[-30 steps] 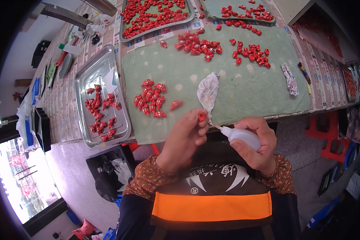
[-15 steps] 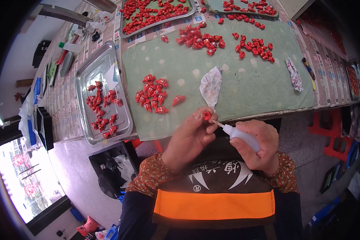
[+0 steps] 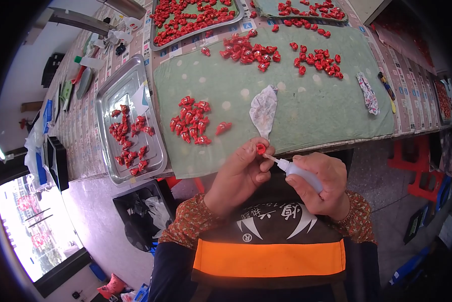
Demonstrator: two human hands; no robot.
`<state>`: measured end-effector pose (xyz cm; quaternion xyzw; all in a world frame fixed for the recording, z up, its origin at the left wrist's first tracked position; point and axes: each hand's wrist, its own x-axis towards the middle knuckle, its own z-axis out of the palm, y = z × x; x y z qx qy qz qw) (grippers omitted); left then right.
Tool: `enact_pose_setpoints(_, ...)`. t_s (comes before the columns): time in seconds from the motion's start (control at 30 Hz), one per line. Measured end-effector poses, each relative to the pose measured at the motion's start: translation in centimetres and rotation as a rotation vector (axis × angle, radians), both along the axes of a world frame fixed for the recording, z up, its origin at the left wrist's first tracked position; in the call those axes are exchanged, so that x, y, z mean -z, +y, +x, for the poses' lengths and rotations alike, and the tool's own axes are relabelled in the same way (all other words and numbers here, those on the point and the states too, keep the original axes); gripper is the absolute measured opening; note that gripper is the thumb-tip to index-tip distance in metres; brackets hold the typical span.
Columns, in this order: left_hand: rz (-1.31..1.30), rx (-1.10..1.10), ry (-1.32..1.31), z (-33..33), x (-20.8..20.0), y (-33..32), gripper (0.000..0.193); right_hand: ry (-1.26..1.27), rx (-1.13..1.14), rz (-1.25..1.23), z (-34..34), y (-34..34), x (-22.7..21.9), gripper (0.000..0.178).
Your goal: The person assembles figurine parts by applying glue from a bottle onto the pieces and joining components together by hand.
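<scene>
The small red piece (image 3: 260, 148) is pinched in the fingertips of the left hand (image 3: 241, 171), just below the front edge of the green mat (image 3: 311, 110). The right hand (image 3: 319, 183) is closed around a white squeeze bottle (image 3: 299, 172), its thin nozzle touching the piece. A crumpled white cloth (image 3: 263, 109) lies on the mat just above the hands.

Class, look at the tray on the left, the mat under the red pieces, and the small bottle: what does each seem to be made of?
Tray: probably steel, shiny with mirror-like glare. Mat: seemingly soft cloth, matte green with pale dots, its edge draped over the table. Bottle in the right hand: likely soft plastic, whitish, translucent.
</scene>
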<state>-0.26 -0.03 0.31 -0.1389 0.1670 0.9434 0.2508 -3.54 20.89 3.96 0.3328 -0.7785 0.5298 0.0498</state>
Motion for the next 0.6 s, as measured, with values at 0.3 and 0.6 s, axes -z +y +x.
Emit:
enact_pose_setpoints(0.3,-0.028,0.003,-0.014,0.14,0.08,0.11,0.023,-0.001,0.015,-0.001,0.02,-0.06,0.00,0.029)
enact_pose_setpoints(0.6,-0.051,0.009,-0.023,0.22,-0.10,0.16,0.022,-0.008,0.031,0.003,0.05,-0.09,0.01,0.029)
